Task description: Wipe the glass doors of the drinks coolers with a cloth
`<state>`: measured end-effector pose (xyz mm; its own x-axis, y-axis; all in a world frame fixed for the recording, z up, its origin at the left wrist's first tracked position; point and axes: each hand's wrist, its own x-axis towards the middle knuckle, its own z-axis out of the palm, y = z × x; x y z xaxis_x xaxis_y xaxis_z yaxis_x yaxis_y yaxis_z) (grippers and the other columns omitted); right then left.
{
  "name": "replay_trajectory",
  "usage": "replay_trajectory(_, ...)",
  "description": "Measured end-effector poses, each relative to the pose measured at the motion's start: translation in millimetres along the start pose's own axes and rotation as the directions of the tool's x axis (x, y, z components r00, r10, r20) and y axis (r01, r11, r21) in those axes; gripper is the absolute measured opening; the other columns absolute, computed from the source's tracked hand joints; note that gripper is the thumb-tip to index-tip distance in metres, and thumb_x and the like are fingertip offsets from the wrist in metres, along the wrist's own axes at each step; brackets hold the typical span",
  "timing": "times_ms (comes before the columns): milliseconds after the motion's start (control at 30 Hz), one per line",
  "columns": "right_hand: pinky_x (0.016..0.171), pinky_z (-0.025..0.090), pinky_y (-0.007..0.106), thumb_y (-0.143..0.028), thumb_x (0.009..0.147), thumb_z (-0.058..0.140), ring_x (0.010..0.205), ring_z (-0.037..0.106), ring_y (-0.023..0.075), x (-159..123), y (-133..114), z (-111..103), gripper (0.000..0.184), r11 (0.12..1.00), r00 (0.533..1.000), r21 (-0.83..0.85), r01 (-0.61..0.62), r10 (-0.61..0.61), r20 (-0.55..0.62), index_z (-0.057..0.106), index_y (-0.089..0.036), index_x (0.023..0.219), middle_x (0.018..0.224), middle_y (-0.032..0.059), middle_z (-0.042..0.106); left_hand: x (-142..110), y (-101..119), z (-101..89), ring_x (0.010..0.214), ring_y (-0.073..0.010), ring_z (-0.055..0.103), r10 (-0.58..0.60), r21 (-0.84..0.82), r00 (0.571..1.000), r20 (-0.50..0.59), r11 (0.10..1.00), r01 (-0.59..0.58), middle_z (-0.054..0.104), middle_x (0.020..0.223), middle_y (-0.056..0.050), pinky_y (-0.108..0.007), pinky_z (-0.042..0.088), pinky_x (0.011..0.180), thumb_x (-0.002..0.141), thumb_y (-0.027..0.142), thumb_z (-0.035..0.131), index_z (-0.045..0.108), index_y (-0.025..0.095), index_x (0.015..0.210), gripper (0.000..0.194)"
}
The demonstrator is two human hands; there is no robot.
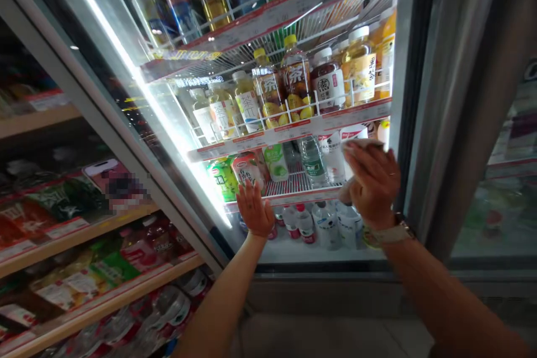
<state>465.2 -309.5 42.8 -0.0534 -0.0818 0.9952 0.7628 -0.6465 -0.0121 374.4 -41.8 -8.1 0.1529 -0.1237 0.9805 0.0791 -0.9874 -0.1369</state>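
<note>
My left hand [254, 210] is raised with its fingers spread and holds nothing. It is in front of the cooler's lower shelf, nearest to a carton of green-labelled drink [222, 179] and a pale-labelled bottle [247, 170]. My right hand [371, 184] presses a pale cloth [361, 144] flat, with the fingers curved over it. Whether the cloth is a rag or another soft item is hard to tell. Close behind that hand stands a clear water bottle [312, 161]. A watch [396, 234] sits on my right wrist.
The brightly lit drinks cooler [289, 134] has wire shelves with price strips, holding rows of tea and juice bottles. A metal door frame [457, 95] stands on the right. Wooden shelves of packaged goods [54, 235] fill the left, and a tiled floor [327, 335] lies below.
</note>
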Motion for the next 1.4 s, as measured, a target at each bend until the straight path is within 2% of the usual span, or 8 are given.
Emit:
replay_trajectory(167, 0.110, 0.039, 0.053, -0.004, 0.083, 0.039, 0.131, 0.049, 0.0272, 8.2, 23.3, 3.0, 0.062, 0.986, 0.968, 0.001, -0.166, 0.163, -0.189, 0.050, -0.024, 0.141, 0.140, 0.0073, 0.056, -1.8, -0.3, 1.5, 0.149, -0.0251, 0.016, -0.013, -0.006, 1.000, -0.003, 1.000, 0.013, 0.031, 0.156, -0.014, -0.047, 0.016, 0.121, 0.098, 0.030, 0.035, 0.027, 0.016, 0.152, 0.057)
replay_trajectory(333, 0.108, 0.042, 0.048, -0.007, 0.090, 0.038, 0.126, 0.055, 0.0239, -3.4, -22.2, 16.0, 0.055, 0.992, 0.992, 0.064, -0.110, 0.114, -0.051, 0.054, -0.028, 0.138, 0.135, 0.0039, 0.061, -4.1, 0.6, 2.3, 0.148, -0.0246, 0.017, -0.051, 0.009, 0.999, 0.017, 0.999, 0.051, 0.035, 0.154, -0.014, -0.047, 0.017, 0.121, 0.098, 0.033, 0.033, 0.032, 0.016, 0.150, 0.055)
replay_trajectory(533, 0.114, 0.038, 0.037, -0.007, 0.093, 0.045, 0.114, 0.061, 0.0146, -45.5, -82.2, 25.6, 0.043, 0.948, 0.939, 0.288, 0.133, -0.214, 0.270, 0.061, -0.026, 0.128, 0.126, 0.0003, 0.067, -5.8, -0.8, 0.5, 0.148, -0.0249, 0.018, -0.054, -0.026, 0.997, 0.046, 0.998, 0.056, 0.033, 0.155, -0.014, -0.046, 0.014, 0.122, 0.098, 0.033, 0.035, 0.031, 0.016, 0.150, 0.055)
replay_trajectory(767, 0.108, 0.045, 0.029, -0.015, 0.096, 0.048, 0.106, 0.065, 0.0107, -84.6, -88.4, 29.5, 0.028, 0.817, 0.820, 0.465, 0.340, -0.500, 0.279, 0.069, -0.026, 0.111, 0.113, -0.0053, 0.073, -2.3, -1.2, -0.9, 0.149, -0.0240, 0.014, -0.009, 0.009, 1.000, 0.021, 1.000, 0.009, 0.029, 0.157, -0.013, -0.046, 0.016, 0.121, 0.097, 0.029, 0.034, 0.027, 0.015, 0.152, 0.056)
replay_trajectory(867, 0.115, 0.037, 0.033, -0.012, 0.096, 0.046, 0.113, 0.062, 0.0118, -66.7, -70.0, 22.3, 0.033, 0.872, 0.862, 0.371, 0.319, -0.430, 0.270, 0.066, -0.025, 0.119, 0.119, -0.0032, 0.071, -1.0, -0.3, -0.5, 0.149, -0.0245, 0.015, -0.009, -0.018, 1.000, 0.005, 1.000, 0.009, 0.029, 0.157, -0.014, -0.047, 0.017, 0.121, 0.097, 0.030, 0.036, 0.028, 0.015, 0.151, 0.056)
replay_trajectory(1033, 0.118, 0.029, 0.048, -0.008, 0.092, 0.045, 0.129, 0.053, 0.0212, -24.1, -21.9, 7.6, 0.047, 0.997, 0.992, 0.046, 0.056, -0.060, 0.111, 0.056, -0.026, 0.134, 0.128, 0.0031, 0.066, -2.0, -0.4, -0.1, 0.149, -0.0252, 0.014, -0.016, -0.013, 1.000, 0.024, 1.000, 0.016, 0.029, 0.157, -0.014, -0.049, 0.016, 0.121, 0.097, 0.030, 0.037, 0.026, 0.015, 0.152, 0.058)
replay_trajectory(1167, 0.114, 0.028, 0.062, -0.012, 0.090, 0.044, 0.131, 0.049, 0.0339, -9.9, 4.5, 7.0, 0.051, 0.990, 0.982, -0.035, -0.135, 0.129, -0.137, 0.052, -0.025, 0.140, 0.139, 0.0096, 0.057, -4.4, -1.1, 0.8, 0.149, -0.0253, 0.015, -0.028, -0.010, 0.999, 0.020, 1.000, 0.028, 0.031, 0.156, -0.014, -0.048, 0.016, 0.121, 0.096, 0.030, 0.037, 0.029, 0.016, 0.151, 0.057)
replay_trajectory(1400, 0.109, 0.042, 0.052, -0.009, 0.088, 0.047, 0.132, 0.049, 0.0300, -19.5, -36.3, 21.5, 0.058, 0.987, 0.996, 0.131, -0.093, 0.094, -0.007, 0.046, -0.028, 0.144, 0.145, 0.0076, 0.051, -8.2, -1.0, 1.2, 0.148, -0.0257, 0.017, -0.069, 0.001, 0.996, 0.065, 0.998, 0.069, 0.038, 0.153, -0.014, -0.048, 0.017, 0.121, 0.097, 0.034, 0.035, 0.038, 0.014, 0.147, 0.055)
